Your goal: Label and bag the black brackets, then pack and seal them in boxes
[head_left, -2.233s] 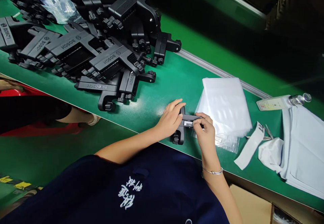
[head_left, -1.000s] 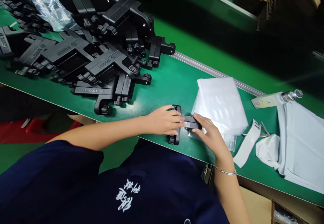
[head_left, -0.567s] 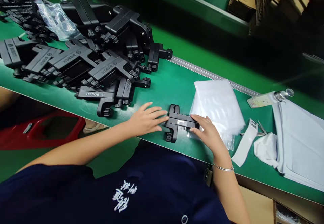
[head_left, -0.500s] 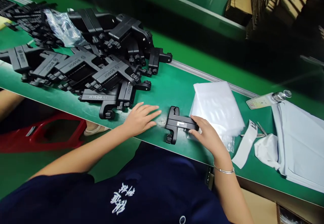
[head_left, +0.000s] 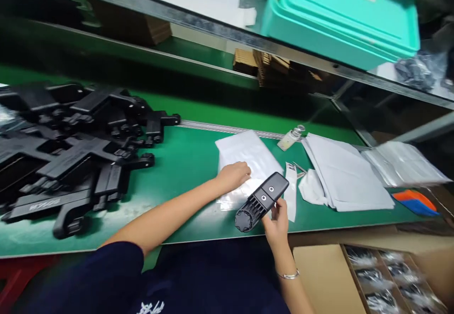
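Right hand [head_left: 277, 220] grips the black plastic part [head_left: 261, 201] from below, fingers wrapped around its near side. The part is long and dark: a smooth flat end with two small round light dots up past the fingertips, a ribbed, slotted middle, and a round knurled knob at the low end, left of the fingers. It is tilted, lifted off the green table [head_left: 184, 162], just over the table's near edge.

Left hand [head_left: 234, 176] lies on the stack of clear bags [head_left: 248, 153], fingers curled down onto the top bag. Cannot tell if they pinch it or only rest there.

Just right of the right fingers is a white paper strip [head_left: 291, 191], then a crumpled white cloth [head_left: 312, 187] and flat white sheets [head_left: 345, 174]. A small bottle [head_left: 291, 139] lies beyond them by the far rail. A pile of black parts [head_left: 71, 153] sits well left of the left fingers, with bare green surface between. The near edge runs right under the right wrist, and below it is an open cardboard box [head_left: 386, 276] of bagged pieces. A teal crate [head_left: 340, 16] sits on the shelf overhead.
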A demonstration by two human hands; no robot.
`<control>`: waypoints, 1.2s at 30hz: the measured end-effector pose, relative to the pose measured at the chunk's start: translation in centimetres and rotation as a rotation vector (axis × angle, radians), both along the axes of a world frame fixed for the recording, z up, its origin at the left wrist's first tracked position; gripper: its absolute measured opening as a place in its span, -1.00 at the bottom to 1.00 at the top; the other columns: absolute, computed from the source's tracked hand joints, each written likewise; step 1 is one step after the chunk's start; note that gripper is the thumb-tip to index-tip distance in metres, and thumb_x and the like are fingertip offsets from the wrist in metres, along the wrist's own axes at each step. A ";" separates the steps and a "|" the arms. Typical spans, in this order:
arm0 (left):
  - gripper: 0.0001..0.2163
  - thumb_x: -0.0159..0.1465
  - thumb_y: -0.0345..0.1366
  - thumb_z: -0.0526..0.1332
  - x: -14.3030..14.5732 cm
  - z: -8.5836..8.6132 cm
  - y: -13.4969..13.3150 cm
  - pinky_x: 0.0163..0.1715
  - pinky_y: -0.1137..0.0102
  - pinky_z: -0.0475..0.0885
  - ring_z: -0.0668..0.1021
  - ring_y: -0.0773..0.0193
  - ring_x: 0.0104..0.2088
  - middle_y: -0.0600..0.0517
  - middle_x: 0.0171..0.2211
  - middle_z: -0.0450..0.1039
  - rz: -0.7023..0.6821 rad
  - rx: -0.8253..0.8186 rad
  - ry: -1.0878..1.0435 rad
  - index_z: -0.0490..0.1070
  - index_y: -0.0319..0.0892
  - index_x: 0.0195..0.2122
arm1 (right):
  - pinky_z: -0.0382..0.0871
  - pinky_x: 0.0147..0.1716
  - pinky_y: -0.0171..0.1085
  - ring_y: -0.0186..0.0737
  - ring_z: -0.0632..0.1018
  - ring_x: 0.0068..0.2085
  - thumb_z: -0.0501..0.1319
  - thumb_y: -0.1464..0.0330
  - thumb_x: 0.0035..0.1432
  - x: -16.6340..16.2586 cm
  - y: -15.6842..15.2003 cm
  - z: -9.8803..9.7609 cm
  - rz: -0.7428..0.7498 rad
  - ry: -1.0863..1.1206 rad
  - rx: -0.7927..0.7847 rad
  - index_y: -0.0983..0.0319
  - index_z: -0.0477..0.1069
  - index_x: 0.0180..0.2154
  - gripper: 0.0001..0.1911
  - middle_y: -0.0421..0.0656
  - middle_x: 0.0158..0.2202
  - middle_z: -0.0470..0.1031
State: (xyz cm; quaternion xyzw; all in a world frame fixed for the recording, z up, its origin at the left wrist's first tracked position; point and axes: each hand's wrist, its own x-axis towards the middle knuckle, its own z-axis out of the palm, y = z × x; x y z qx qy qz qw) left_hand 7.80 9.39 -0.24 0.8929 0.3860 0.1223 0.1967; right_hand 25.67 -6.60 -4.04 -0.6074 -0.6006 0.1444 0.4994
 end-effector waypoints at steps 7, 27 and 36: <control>-0.76 0.31 -0.34 0.03 5.6 -1.6 3.2 -0.27 0.35 0.40 0.54 0.12 -0.17 -0.11 -0.19 0.53 -0.080 -0.129 0.140 0.50 -0.23 -0.27 | 0.45 -0.09 -0.04 -0.12 0.45 -0.09 0.25 0.34 0.06 2.3 -2.6 0.4 -0.133 0.066 0.042 0.13 0.24 -0.04 -0.60 -0.09 -0.13 0.32; -0.69 0.35 -0.24 -0.06 -10.5 2.9 1.9 -0.31 0.30 0.40 0.50 0.10 -0.22 -0.09 -0.27 0.49 0.140 0.235 0.239 0.48 -0.15 -0.28 | 0.53 -0.27 -0.12 -0.11 0.56 -0.21 0.39 0.14 -0.07 2.5 -0.7 2.6 0.031 0.873 -0.310 0.20 0.43 -0.16 -0.55 -0.07 -0.21 0.53; -0.35 0.35 0.09 -0.07 -12.5 -5.1 -5.9 0.28 0.01 -0.02 0.14 -0.03 0.33 -0.12 0.36 -0.01 -0.163 0.000 0.232 -0.05 -0.14 0.37 | 0.55 -0.41 -0.22 -0.21 0.58 -0.36 0.41 0.09 -0.05 1.0 -0.3 3.4 0.169 1.242 -0.475 0.22 0.51 -0.27 -0.61 -0.14 -0.32 0.59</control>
